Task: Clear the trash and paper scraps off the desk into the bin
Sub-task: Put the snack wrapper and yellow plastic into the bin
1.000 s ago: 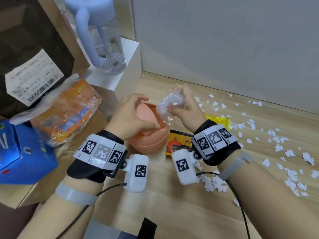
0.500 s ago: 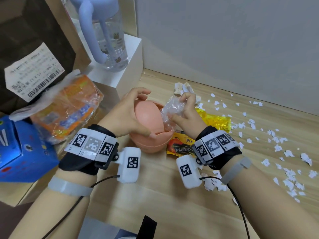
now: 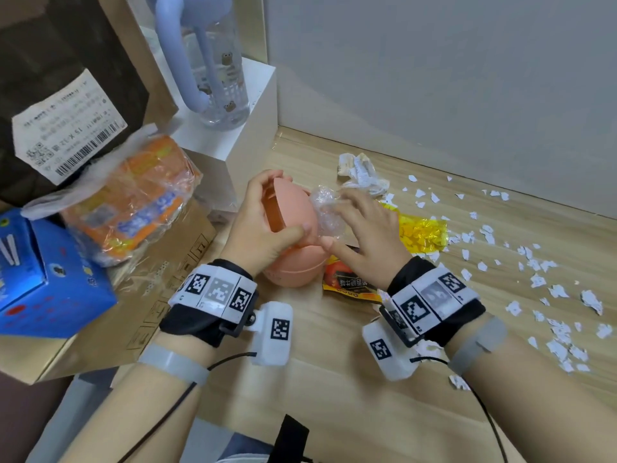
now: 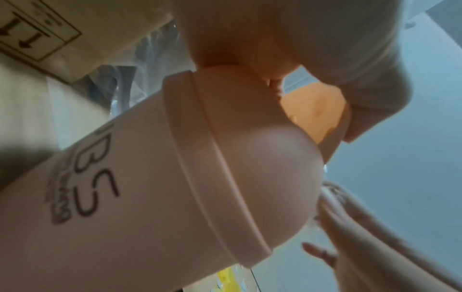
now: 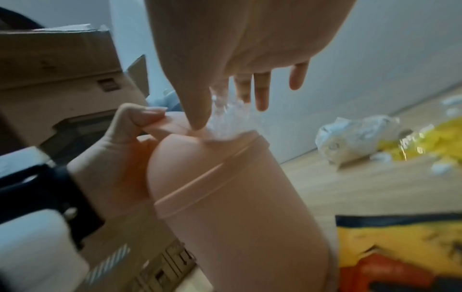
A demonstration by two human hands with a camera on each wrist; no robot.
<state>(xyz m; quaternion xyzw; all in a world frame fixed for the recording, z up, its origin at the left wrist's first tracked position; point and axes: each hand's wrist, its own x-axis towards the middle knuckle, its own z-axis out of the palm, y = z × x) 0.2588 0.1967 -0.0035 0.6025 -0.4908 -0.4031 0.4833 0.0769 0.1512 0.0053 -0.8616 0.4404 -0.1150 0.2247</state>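
Note:
A small peach swing-lid bin (image 3: pixel 293 272) stands on the wooden desk. My left hand (image 3: pixel 263 225) grips its lid (image 3: pixel 290 208) between thumb and curled fingers and holds it tipped up. My right hand (image 3: pixel 364 228) presses a crumpled clear plastic wad (image 3: pixel 325 212) into the opening with straight fingers. The right wrist view shows the plastic (image 5: pixel 230 122) half inside the bin (image 5: pixel 237 217), under my thumb. On the desk lie a crumpled white wrapper (image 3: pixel 360 172), a yellow wrapper (image 3: pixel 420 232), an orange-black snack packet (image 3: pixel 347 282) and several white paper scraps (image 3: pixel 534 279).
Left of the bin are a cardboard box (image 3: pixel 167 255), a blue box (image 3: pixel 40 272), an orange pack in plastic (image 3: pixel 133 202) and a brown paper bag (image 3: pixel 66 95). A water bottle (image 3: pixel 213 71) stands on a white block (image 3: pixel 233 135). A grey wall closes the back.
My right hand came down from above the bin with the plastic wad and now pushes it into the opening with straightened fingers. My left hand tipped the lid up further.

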